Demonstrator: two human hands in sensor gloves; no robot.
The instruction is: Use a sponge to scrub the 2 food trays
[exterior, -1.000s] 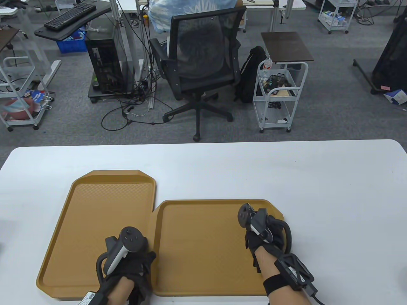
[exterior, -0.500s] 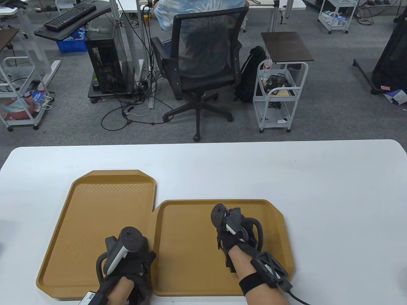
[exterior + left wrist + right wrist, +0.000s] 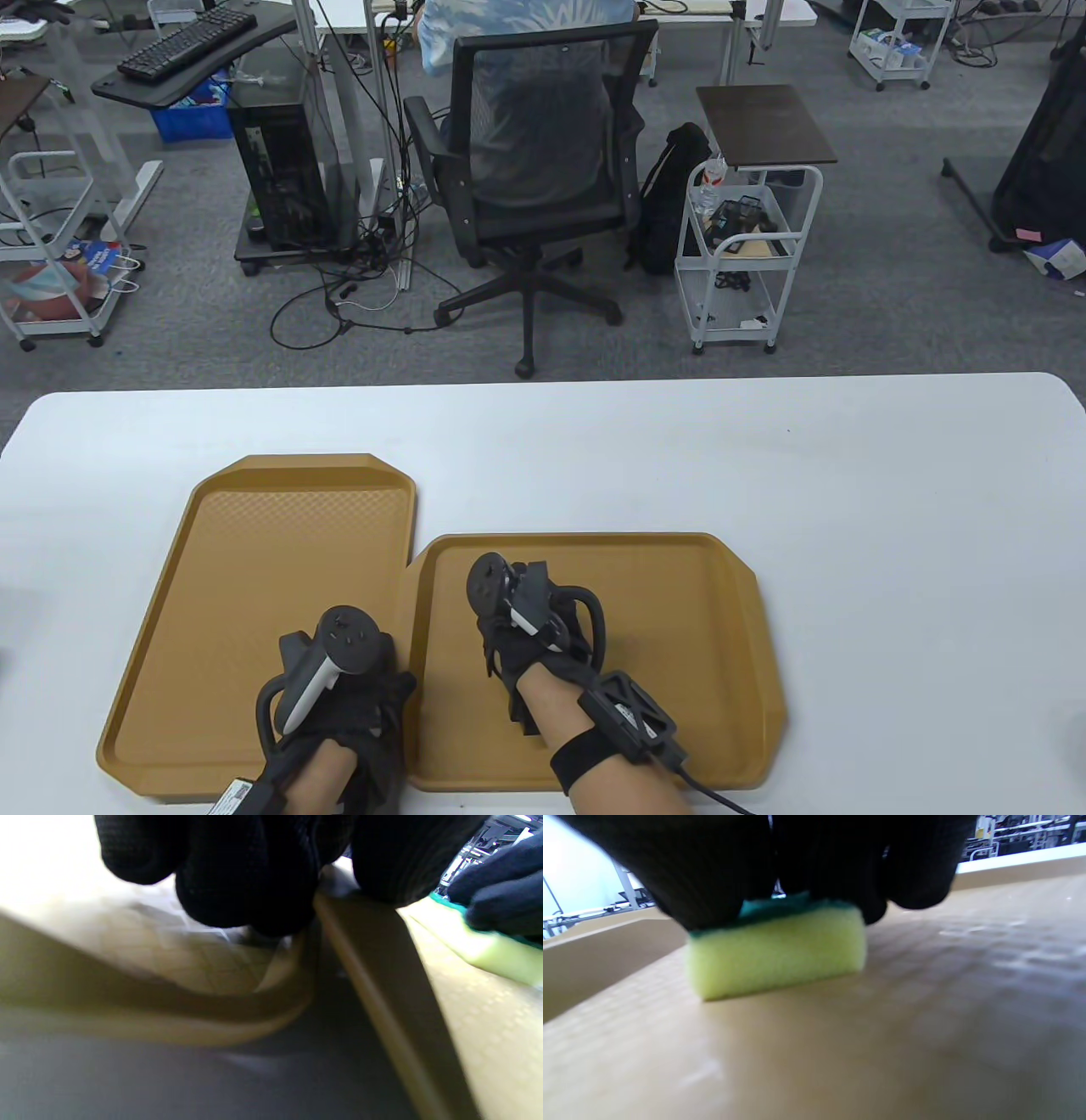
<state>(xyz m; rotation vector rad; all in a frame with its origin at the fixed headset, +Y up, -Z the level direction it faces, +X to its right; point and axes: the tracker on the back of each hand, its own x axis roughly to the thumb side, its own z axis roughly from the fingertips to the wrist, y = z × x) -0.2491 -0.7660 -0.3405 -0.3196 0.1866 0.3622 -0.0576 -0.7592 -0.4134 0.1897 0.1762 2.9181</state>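
Observation:
Two tan food trays lie side by side on the white table: the left tray (image 3: 254, 543) and the right tray (image 3: 679, 645). My right hand (image 3: 530, 632) grips a yellow sponge with a green top (image 3: 776, 950) and presses it flat on the right tray's floor (image 3: 840, 1048), near its left part. The sponge (image 3: 488, 942) also shows at the right edge of the left wrist view. My left hand (image 3: 356, 705) rests at the seam between the trays, its curled fingers (image 3: 246, 878) on the right tray's left rim (image 3: 382, 984).
The white table (image 3: 891, 509) stretches right and behind the trays. Beyond its far edge stand an office chair (image 3: 534, 170) with a seated person, a white cart (image 3: 747, 246) and a computer tower (image 3: 280, 170) on the carpet.
My right hand has slid the sponge leftward across the right tray, from its right side to its left part. My left hand has stayed put.

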